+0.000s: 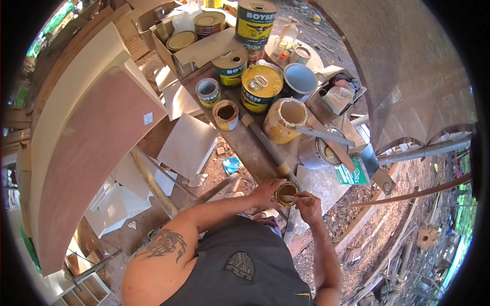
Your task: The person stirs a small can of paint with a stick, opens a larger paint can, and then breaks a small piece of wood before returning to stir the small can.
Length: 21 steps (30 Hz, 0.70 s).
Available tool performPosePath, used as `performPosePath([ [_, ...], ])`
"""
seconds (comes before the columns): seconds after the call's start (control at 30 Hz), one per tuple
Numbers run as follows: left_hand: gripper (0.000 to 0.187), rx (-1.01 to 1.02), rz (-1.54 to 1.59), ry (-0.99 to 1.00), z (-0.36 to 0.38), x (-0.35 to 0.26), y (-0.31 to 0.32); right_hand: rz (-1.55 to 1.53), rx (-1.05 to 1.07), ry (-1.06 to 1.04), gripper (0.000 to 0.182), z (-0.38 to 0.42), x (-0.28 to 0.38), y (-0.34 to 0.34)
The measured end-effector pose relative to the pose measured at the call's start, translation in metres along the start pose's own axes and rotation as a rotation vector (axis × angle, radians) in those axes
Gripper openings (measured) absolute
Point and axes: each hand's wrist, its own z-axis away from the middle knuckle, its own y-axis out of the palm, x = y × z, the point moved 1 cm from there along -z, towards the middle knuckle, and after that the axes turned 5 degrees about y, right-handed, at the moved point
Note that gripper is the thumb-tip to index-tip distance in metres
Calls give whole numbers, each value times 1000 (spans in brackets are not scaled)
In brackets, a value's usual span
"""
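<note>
Cluttered bench, small can (286, 194) upright in hands

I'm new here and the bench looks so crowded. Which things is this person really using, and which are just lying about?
In use: small tin held by the left hand; stick in the right hand.

Lying about: Boysen can, yellow-lidded can, putty knife, file, white boards.

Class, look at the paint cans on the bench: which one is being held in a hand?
The small open can, gripped by the left hand nearest the person; every other can stands untouched farther up the bench.
</note>
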Motion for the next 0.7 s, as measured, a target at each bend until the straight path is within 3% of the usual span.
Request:
performPosePath([
  [0.03,118,-12,7,13,1,2,1,-113,19,138,12,-1,3,0],
  [0.07,118,-20,6,18,1,3,2,9,-77,-41,13,-2,6,-1],
  [0.17,118,-30,6,21,1,3,2,343,-82,-259,14,-3,-5,-1],
  [0.27,119,-16,11,19,0,1,0,-65,74,144,12,1,-14,3],
  [0.37,119,-31,2,29,2,2,1,215,-166,-229,11,-3,5,0],
  [0.4,119,-34,0,33,2,3,2,297,-137,-226,10,-2,6,-1],
  [0.5,120,-22,-6,24,1,5,4,128,39,-17,9,1,-6,3],
  [0.6,120,-36,-2,37,1,6,4,2,-105,-19,8,0,7,1],
  [0.7,121,-42,22,45,1,9,6,302,-76,-208,10,0,5,-1],
])
